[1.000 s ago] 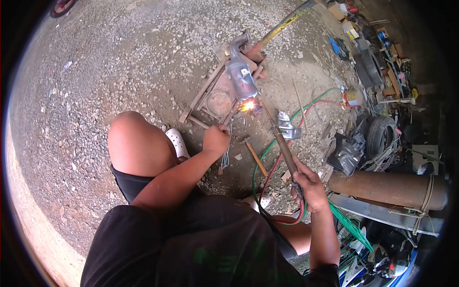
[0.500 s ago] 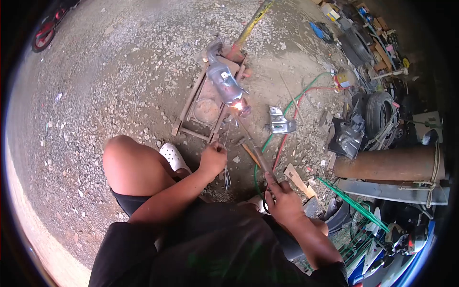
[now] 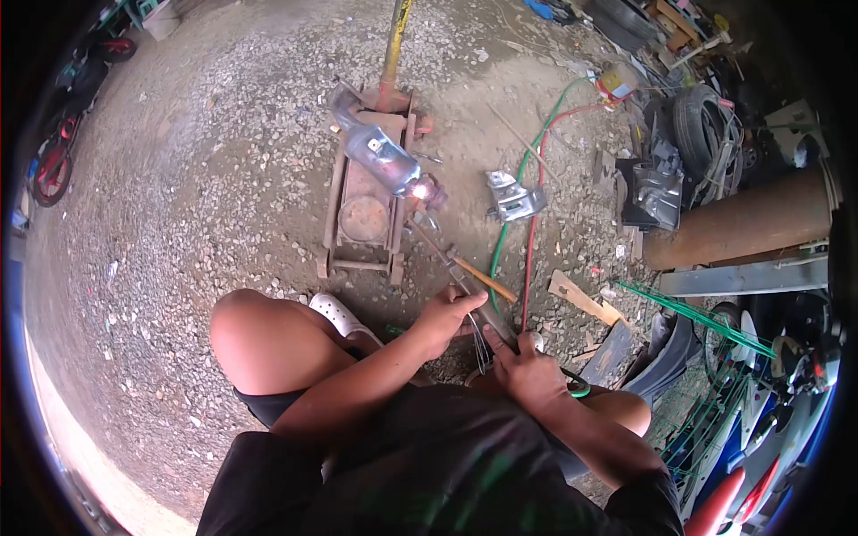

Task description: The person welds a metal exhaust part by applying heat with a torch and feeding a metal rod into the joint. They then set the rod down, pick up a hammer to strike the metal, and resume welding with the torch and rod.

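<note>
My right hand [image 3: 529, 368] is closed round the handle of a gas torch [image 3: 490, 320], which points up and left. My left hand [image 3: 447, 320] has come to the torch's front body, with the thumb lying along it. Thin bent metal wires [image 3: 481, 347] hang from the closed left fingers. Beyond the torch tip, a metal exhaust canister [image 3: 382, 159] with a curved pipe rests aslant on a rusty floor jack [image 3: 329, 219]. A bright spot glows at the canister's lower end. A hammer [image 3: 485, 279] with a wooden handle lies just past the torch.
Green [image 3: 527, 152] and red hoses [image 3: 533, 259] run along the ground at the right. A bent metal shield [image 3: 516, 198] lies beside them. Tyres, a large rusty cylinder [image 3: 742, 221] and scrap crowd the right side. Gravel [image 3: 197, 179] spreads to the left.
My left hand has moved right, from beside the jack to the torch, bringing the wires along. The torch tip has drawn back from the canister, and the flame glare has shrunk. My view has turned.
</note>
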Demonstrator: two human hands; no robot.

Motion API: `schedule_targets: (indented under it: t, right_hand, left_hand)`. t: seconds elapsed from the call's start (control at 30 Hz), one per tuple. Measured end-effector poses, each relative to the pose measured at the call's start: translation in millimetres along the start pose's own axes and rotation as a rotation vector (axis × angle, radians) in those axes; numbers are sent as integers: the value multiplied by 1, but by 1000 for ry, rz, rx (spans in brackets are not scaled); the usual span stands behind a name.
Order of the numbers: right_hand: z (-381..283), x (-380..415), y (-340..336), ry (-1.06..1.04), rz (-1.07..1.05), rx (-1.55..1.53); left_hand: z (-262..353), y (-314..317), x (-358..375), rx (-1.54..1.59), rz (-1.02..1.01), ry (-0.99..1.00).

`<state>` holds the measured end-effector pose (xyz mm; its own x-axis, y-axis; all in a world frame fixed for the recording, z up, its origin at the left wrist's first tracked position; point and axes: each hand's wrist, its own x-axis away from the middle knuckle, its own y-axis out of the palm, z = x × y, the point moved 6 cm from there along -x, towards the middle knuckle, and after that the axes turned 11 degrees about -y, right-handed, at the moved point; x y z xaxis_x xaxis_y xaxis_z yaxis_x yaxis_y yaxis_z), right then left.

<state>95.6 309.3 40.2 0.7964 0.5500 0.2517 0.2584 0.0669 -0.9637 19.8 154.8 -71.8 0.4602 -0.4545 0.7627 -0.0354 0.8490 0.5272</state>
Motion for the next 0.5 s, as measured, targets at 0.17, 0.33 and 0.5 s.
schedule_targets:
  t: [0.17, 0.33, 0.5]
  right_hand:
    - [9, -2, 17, -26, -2, 9]
    - [9, -9, 24, -25, -44, 0]
    - [9, -12, 24, 3, -81, -14]
  left_hand:
    - [-7, -3, -17, -75, 40, 10]
    - [-10, -13, -28, -110, 61, 6]
    - [-8, -15, -31, -120, 69, 16]
